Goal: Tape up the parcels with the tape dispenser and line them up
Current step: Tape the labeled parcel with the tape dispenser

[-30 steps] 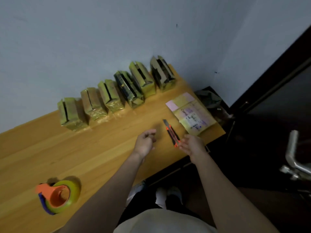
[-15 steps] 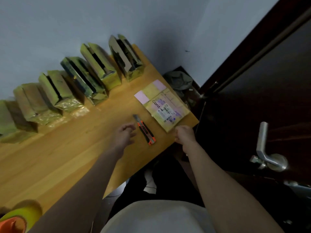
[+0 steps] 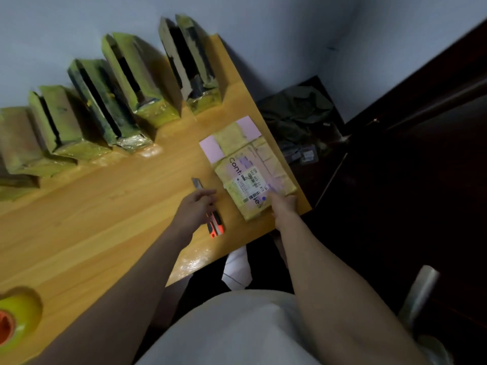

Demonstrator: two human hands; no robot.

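Both bare forearms reach forward from lower frame, roughly parallel. Left hand (image 3: 193, 208) palm down, fingers loosely extended forward, slightly curled at tips. Right hand (image 3: 284, 206) further right, index finger stretched ahead; other fingers blurred, pose unclear.

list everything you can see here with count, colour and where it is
standing parcels: at least five, yellow-green taped, in a row along the wall
flat parcel: one, yellow and pink with a white label, right end of the table
utility knife: one, orange and black, beside the flat parcel
tape dispenser: one, yellow roll with orange core, bottom left, cut off by the frame
table: one, light wood
dark heap: one, on the floor past the table end
left hand: over the knife, grip unclear
right hand: on the flat parcel's near corner
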